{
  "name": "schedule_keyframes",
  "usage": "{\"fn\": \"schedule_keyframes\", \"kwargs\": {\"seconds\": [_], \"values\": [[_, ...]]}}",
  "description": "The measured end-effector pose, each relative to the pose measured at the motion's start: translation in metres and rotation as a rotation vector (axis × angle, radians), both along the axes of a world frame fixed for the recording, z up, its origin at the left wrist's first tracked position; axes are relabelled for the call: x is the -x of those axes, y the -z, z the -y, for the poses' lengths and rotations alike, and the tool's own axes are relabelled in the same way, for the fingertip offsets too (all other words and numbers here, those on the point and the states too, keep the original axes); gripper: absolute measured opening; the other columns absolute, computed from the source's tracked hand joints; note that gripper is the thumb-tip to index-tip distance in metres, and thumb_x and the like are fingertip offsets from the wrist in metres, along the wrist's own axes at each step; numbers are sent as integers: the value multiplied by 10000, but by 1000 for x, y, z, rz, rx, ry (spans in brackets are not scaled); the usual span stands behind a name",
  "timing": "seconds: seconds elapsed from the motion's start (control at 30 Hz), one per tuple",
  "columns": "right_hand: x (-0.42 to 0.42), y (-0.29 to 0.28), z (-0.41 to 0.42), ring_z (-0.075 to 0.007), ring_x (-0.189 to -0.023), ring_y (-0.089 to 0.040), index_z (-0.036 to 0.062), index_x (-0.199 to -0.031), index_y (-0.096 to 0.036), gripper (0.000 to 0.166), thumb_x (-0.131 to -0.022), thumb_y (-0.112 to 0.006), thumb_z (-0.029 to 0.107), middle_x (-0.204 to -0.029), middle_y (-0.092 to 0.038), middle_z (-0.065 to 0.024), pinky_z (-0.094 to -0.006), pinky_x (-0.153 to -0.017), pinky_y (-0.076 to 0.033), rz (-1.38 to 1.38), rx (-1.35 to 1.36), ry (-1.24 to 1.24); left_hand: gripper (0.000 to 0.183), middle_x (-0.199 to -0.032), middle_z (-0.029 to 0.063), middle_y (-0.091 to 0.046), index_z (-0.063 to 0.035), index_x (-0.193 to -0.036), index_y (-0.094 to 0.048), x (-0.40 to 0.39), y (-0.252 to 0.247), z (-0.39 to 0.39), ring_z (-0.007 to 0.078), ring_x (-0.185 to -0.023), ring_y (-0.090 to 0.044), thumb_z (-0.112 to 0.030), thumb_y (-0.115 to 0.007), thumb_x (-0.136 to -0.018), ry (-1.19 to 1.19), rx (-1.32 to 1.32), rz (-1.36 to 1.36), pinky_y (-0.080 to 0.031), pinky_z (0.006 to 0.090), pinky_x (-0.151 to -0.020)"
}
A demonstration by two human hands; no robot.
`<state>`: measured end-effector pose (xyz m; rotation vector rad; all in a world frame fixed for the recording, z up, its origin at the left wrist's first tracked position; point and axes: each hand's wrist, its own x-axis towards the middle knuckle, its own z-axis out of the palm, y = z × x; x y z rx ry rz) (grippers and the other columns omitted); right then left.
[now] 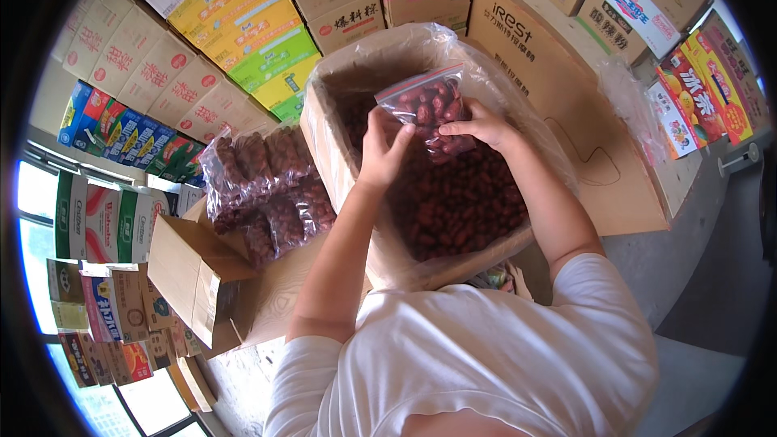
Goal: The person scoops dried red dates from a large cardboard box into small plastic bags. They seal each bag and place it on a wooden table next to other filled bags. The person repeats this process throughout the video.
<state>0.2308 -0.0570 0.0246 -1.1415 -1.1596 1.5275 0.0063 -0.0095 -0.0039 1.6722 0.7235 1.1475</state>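
Between my two hands is a clear zip-lock bag [425, 103] partly filled with dried red dates, a red strip along its top edge. My left hand [383, 149] grips its left side, thumb on the front. On the right side my right hand [482, 126] pinches it, thumb also in front. Whether the zip is sealed I cannot tell. Below the bag stands a large cardboard carton [340, 161] lined with clear plastic. Many loose red dates [455, 206] lie inside it, partly hidden by my hands and the bag.
Several filled date bags [267, 164] are piled left of the carton, beside an open cardboard box [182, 267] on a wood-grain surface [291, 279]. Stacked product cartons [243, 36] rise behind and left. A large flat-sided cardboard box [546, 73] stands close on the right, near crumpled clear plastic [631, 103].
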Motion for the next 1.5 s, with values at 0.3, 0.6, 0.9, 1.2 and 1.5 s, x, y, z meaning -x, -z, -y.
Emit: {"fn": "schedule_keyframes", "kwargs": {"seconds": [0.3, 0.6, 0.9, 1.2, 1.5], "values": [[22, 15, 1, -174, -1163, -512, 48, -1303, -523, 639, -788, -812, 290, -1205, -605, -50, -348, -1038, -380, 154, -280, -5, 444, -1111, 56, -632, 28, -1229, -519, 1, -1, -2, 112, -980, -578, -233, -688, -911, 135, 188, -18, -472, 281, -863], [26, 12, -1, -151, -942, -626, 57, -1224, -529, 552, -772, -814, 195, -1057, -635, -46, -315, -814, -535, 24, -199, 44, 435, -1002, 60, -662, 19, -1171, -561, 2, -6, 0, 112, -887, -604, -248, -731, -873, 123, 239, -99, -500, 284, -798], [24, 7, -1, -141, -1105, -552, 65, -1226, -554, 594, -717, -849, 144, -1174, -614, -27, -324, -986, -433, 38, -165, 37, 520, -1176, 68, -607, 5, -1260, -516, -1, -13, 5, 160, -1080, -557, -205, -758, -851, 295, 215, 49, -440, 328, -967], [22, 11, 0, -184, -1250, -475, 73, -1452, -348, 928, -683, -866, 101, -1295, -557, -42, -353, -1070, -375, 128, -212, -261, 377, -1122, 72, -635, 4, -1209, -559, 2, 9, -8, 170, -1033, -587, -183, -687, -907, 36, 175, 129, -461, 329, -927], [16, 11, -2, -152, -1104, -552, 39, -1294, -500, 756, -672, -886, 225, -1195, -600, -53, -311, -913, -484, 56, -200, -19, 743, -1252, 98, -546, 3, -1366, -351, 3, -6, 2, 188, -1113, -558, -165, -800, -798, 327, 317, 220, -467, 322, -949]]}}
